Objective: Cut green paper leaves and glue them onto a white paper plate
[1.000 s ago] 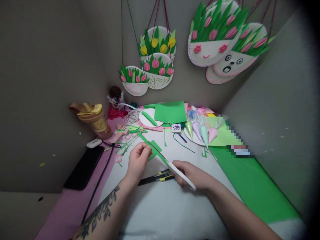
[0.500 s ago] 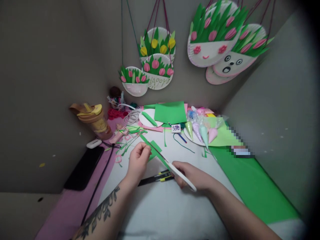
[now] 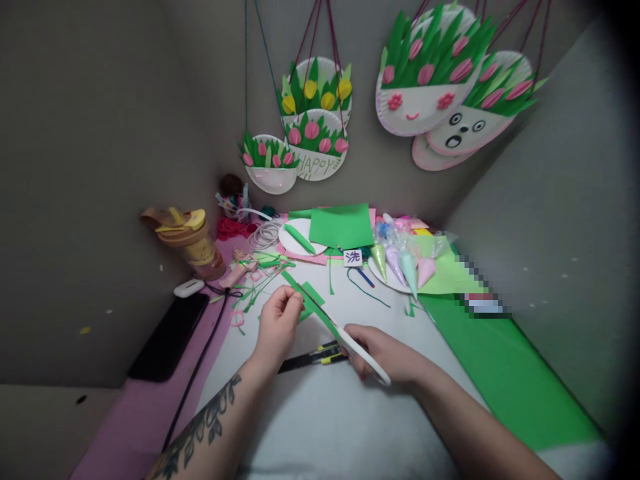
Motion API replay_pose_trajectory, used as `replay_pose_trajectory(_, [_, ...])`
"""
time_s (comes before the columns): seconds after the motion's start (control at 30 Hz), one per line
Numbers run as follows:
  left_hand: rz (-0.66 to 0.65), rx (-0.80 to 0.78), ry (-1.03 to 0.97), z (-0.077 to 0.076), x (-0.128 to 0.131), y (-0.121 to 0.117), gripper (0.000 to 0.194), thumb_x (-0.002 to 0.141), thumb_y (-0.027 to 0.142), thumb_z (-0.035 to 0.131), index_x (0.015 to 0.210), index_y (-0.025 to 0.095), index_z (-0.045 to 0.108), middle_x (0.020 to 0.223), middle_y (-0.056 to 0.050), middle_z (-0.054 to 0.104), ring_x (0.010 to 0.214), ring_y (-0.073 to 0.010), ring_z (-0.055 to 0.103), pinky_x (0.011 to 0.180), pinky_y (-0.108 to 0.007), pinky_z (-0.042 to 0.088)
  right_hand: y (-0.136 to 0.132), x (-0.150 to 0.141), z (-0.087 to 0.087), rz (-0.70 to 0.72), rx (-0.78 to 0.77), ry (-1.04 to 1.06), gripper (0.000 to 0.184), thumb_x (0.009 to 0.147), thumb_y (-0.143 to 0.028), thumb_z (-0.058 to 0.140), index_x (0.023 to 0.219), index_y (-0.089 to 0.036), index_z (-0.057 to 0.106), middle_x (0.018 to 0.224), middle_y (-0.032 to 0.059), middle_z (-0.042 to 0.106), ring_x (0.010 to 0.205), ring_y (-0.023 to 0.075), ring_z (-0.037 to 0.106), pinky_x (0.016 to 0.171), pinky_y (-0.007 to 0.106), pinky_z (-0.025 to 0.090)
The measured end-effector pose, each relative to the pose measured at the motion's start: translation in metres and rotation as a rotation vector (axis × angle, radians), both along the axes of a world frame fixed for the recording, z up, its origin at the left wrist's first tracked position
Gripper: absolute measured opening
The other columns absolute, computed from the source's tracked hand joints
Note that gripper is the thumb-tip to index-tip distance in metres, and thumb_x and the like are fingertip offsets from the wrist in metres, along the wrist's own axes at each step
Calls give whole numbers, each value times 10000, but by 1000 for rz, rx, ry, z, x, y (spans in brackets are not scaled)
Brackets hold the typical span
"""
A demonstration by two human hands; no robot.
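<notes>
My left hand (image 3: 278,319) is closed in a pinch on a narrow piece of green paper (image 3: 289,277) over the white work surface. In my right hand (image 3: 373,350) is a pair of white-handled scissors (image 3: 363,357), its blades pointing up and left along the green paper beside my left fingers. The fingers partly cover the handles. Another green paper piece (image 3: 313,293) lies just behind the blades. Below the scissors rests a black tool with yellow parts (image 3: 305,360), partly hidden by my right hand.
A green sheet (image 3: 343,225) overlaps a white paper plate (image 3: 305,248) at the back. Piping bags (image 3: 407,267) lie right of them. A lidded cup (image 3: 193,243) and a black phone (image 3: 169,337) are at left. Decorated plates (image 3: 315,147) hang on the wall. Green scraps (image 3: 255,283) lie around.
Hands, paper and scissors stay almost in place. The whole view has shifted very slightly, and the scissor handles sit a little further left.
</notes>
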State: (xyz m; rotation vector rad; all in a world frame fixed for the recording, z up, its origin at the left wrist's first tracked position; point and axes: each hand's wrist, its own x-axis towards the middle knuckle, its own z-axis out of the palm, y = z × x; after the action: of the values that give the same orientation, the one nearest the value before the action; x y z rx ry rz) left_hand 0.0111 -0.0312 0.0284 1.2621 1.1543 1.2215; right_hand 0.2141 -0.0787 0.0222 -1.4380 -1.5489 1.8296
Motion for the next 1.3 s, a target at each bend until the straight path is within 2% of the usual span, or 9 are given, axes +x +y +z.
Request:
replay_pose_trajectory(0.27, [-54,-22,7,-3,1,0,233,850,297,523,658,191,442,574,61,402,508,-75,320,479,-203,260,-1,-1,4,15,14,17,193,588,-144,553,760,-200,485,639,-49,563,582,106,514,509,205,407])
replay_pose_trajectory(0.5, [-49,-43,-17,-1,3,-1,241,837,314,530,646,192,448,551,63,408,481,-73,313,467,-205,256,-1,-3,4,-16,-2,11,190,568,-136,530,737,-201,470,623,-55,544,562,101,497,491,199,388])
replay_pose_trajectory(0.8, [34,-50,-58,-1,1,3,248,820,341,544,652,195,435,566,66,406,479,-70,319,461,-198,251,-1,-1,3,-4,-4,-14,193,566,-137,546,735,-203,482,642,-54,570,583,108,512,495,202,388])
replay_pose_trajectory(1.0, [-26,-61,8,0,2,0,254,814,351,542,636,197,445,523,71,374,467,-76,292,450,-207,229,-2,-2,4,-3,25,-10,186,579,-165,546,745,-207,474,627,-59,562,592,113,523,514,208,407])
replay_pose_trajectory(1.3, [-44,-63,-17,1,2,1,229,799,304,542,624,192,446,524,67,385,474,-72,297,452,-204,233,-1,-1,4,-24,14,-3,193,558,-143,555,724,-205,476,612,-65,552,573,110,503,496,202,381])
